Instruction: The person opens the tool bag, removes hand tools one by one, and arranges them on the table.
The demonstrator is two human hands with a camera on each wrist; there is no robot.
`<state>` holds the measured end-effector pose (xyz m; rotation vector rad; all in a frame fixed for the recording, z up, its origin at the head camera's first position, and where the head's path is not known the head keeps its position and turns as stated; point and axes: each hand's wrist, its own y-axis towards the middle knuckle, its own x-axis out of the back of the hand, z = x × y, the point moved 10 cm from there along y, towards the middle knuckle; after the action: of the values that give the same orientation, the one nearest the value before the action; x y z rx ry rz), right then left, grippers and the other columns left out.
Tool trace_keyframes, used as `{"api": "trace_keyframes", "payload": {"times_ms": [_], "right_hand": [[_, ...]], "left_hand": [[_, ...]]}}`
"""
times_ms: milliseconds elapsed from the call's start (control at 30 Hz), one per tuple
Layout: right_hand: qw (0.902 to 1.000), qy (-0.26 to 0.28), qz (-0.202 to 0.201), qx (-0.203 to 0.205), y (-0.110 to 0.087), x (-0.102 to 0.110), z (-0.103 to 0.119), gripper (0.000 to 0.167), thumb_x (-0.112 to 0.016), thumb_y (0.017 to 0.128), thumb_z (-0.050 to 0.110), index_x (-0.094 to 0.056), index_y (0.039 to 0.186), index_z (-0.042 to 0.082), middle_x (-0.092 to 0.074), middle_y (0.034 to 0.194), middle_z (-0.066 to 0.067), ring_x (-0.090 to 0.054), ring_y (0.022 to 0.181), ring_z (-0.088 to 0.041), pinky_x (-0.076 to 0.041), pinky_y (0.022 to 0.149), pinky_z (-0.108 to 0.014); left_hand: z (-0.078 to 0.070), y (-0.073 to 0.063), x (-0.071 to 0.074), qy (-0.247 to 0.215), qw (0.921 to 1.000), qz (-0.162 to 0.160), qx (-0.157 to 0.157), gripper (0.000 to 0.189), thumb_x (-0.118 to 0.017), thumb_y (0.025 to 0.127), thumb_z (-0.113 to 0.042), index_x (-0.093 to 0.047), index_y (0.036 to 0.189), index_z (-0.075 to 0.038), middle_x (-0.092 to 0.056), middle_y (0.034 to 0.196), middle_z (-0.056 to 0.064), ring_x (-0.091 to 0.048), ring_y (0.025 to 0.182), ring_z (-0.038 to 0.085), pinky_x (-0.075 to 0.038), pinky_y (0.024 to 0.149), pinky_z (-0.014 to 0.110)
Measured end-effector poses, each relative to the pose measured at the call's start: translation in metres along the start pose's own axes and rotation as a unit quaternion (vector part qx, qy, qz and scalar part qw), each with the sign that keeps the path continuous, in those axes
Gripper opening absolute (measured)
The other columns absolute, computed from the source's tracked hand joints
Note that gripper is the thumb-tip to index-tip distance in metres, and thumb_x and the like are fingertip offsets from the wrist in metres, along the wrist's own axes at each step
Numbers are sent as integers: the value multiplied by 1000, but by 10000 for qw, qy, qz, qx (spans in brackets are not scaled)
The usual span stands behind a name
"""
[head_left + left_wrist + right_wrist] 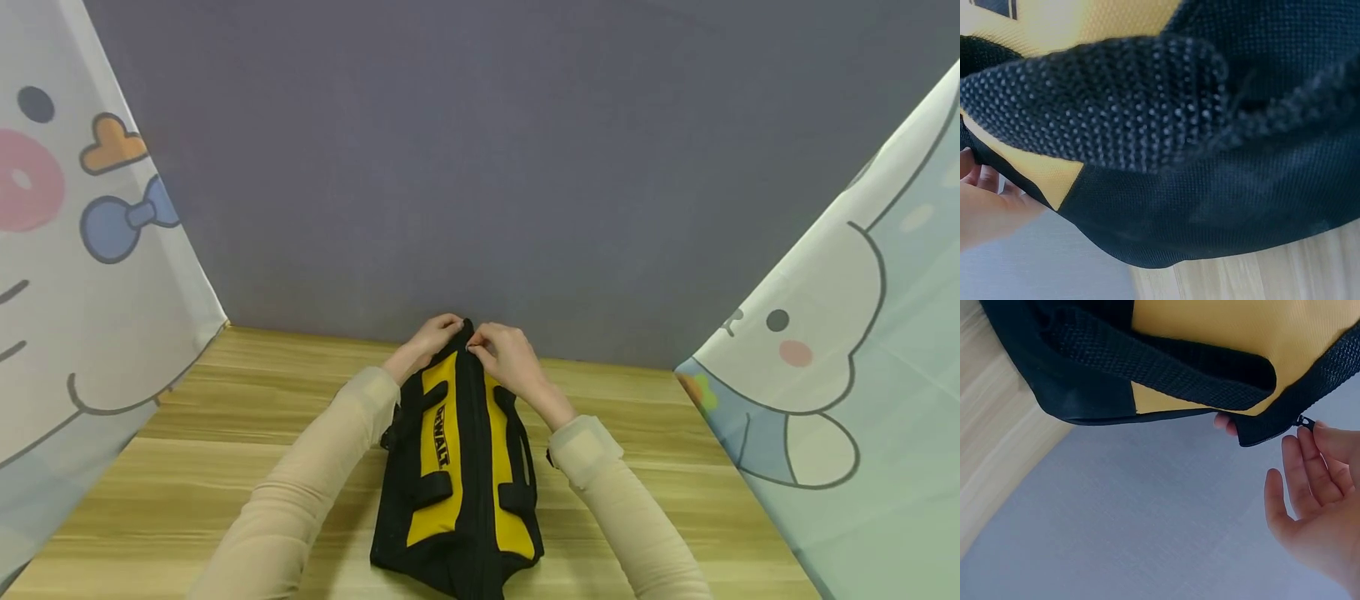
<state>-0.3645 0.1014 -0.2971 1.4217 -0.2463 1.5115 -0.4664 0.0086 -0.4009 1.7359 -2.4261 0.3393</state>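
Observation:
A black and yellow DEWALT tool bag (pixel 438 450) lies lengthwise before me, a black zipper strip running along its top. At its far end my left hand (pixel 431 337) grips the fabric by the end of the zipper; its fingertips (pixel 1225 423) show behind the bag's edge in the right wrist view. Between thumb and forefinger, my right hand (pixel 512 357) pinches the small zipper pull (pixel 1307 422) close to that same end. In the left wrist view a black webbing handle (pixel 1104 103) covers much of the bag, and only part of the left hand (pixel 991 206) shows.
The bag rests on a wood-grain table (pixel 247 400). Just past the far table edge stands a grey wall panel (pixel 465 167). Cartoon-printed curtains hang at the left (pixel 90 317) and right (pixel 892 392).

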Motion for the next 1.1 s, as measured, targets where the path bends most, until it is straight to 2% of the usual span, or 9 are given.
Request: {"api": "trace_keyframes", "payload": {"times_ms": [167, 400, 633, 733, 833, 933, 1100], "right_hand": [[9999, 34, -82, 133, -4, 1, 3, 5, -67, 94, 9, -73, 94, 7, -73, 93, -7, -68, 76, -18, -56, 68, -29], [9995, 123, -197, 231, -11, 4, 7, 6, -67, 94, 10, -73, 92, 7, -73, 91, -7, -67, 71, -17, -56, 66, -29], [9988, 258, -240, 333, -17, 6, 13, 7, -68, 94, 11, -73, 91, 6, -73, 90, -7, -67, 73, -17, -56, 66, -30], [9984, 251, -278, 415, -21, 7, 16, 8, -67, 95, 11, -72, 90, 7, -72, 90, -7, -67, 73, -16, -55, 66, -26], [9980, 280, -276, 493, -26, 7, 18, 7, -67, 94, 10, -72, 90, 7, -72, 90, -7, -66, 71, -16, -54, 64, -24], [9978, 303, -247, 544, -30, 8, 21, 5, -68, 93, 9, -72, 91, 6, -72, 90, -8, -67, 74, -17, -57, 66, -27], [9975, 299, -254, 581, -34, 10, 25, 4, -69, 92, 9, -72, 91, 6, -72, 90, -8, -69, 80, -19, -59, 72, -33]], "left_hand": [[1, 0, 1, 45, 10000, -16, 25, 37, -39, 109, -26, -53, 136, -6, -48, 145, 16, -47, 128, 33, -40, 107, 48], [2, 2, 1, 16, 10000, -31, -39, 36, -39, 109, -25, -54, 135, -6, -49, 144, 16, -48, 127, 31, -41, 107, 46], [3, 2, 3, 55, 10000, -46, -33, 35, -39, 109, -25, -55, 134, -6, -52, 135, 16, -49, 107, 24, -41, 90, 35], [2, 2, 3, 60, 9999, -65, -63, 34, -40, 109, -25, -55, 133, -6, -54, 128, 13, -48, 101, 21, -40, 86, 32], [2, 2, 3, 27, 9999, -66, -87, 33, -40, 108, -24, -56, 131, -5, -55, 111, 9, -45, 88, 20, -37, 80, 32], [1, 2, 3, 22, 9999, -63, -85, 32, -40, 108, -24, -57, 129, -5, -50, 95, 4, -39, 75, 17, -35, 74, 31], [2, 2, 3, 25, 9999, -77, -94, 32, -40, 108, -24, -58, 128, -5, -46, 89, 1, -35, 68, 15, -33, 69, 29]]}}
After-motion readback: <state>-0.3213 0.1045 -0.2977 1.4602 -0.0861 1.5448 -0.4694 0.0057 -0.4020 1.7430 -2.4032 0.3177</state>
